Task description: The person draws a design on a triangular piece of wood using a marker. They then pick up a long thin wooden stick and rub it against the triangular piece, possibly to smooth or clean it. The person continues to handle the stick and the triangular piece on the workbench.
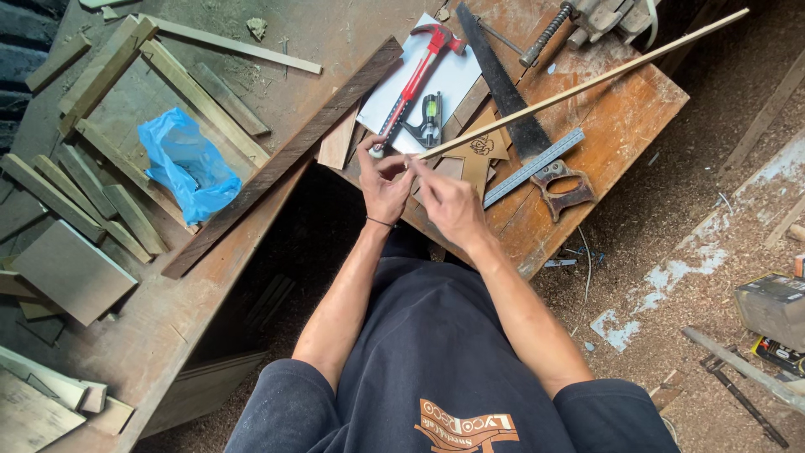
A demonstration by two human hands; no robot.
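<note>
Both hands met at the near end of a long thin strip (587, 82) that ran far and right across the tabletop (625, 126). The left hand (384, 180) pinched its tip; the right hand (449, 201) closed beside it. The strip looked light and whippy, best held near that end. A blue bag (186, 164) lay left, contents hidden.

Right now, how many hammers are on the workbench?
1. The red-handled hammer lies on the white sheet, beside the handsaw, just beyond the left hand. Another could be hidden under the wood pieces.
</note>
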